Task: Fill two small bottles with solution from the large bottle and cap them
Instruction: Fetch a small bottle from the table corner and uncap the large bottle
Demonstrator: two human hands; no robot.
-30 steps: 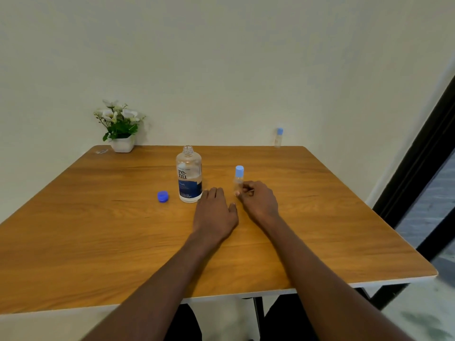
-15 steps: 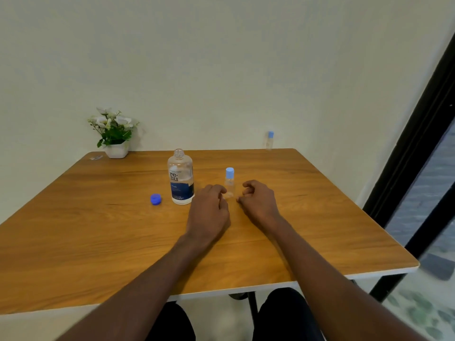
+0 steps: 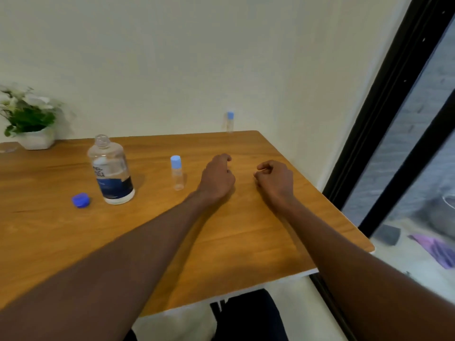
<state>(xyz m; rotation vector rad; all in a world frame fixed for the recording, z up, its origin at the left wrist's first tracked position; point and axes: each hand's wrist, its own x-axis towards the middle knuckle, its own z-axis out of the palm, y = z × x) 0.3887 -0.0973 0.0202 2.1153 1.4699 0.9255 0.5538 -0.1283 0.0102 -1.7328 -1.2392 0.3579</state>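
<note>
Both the left hand (image 3: 218, 179) and right hand (image 3: 275, 179) lay loosely curled and empty right of the capped small bottle (image 3: 176, 173), while the blurred second bottle (image 3: 230, 121) possibly stood on the table's (image 3: 246, 230) far edge.

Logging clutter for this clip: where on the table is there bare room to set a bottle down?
The table is bare along its near edge, left of the left forearm, and between the two forearms. Bare too: the far strip between the plant pot and the far small bottle. Crowded: the blue cap, large bottle and near small bottle cluster left of the left hand.
</note>
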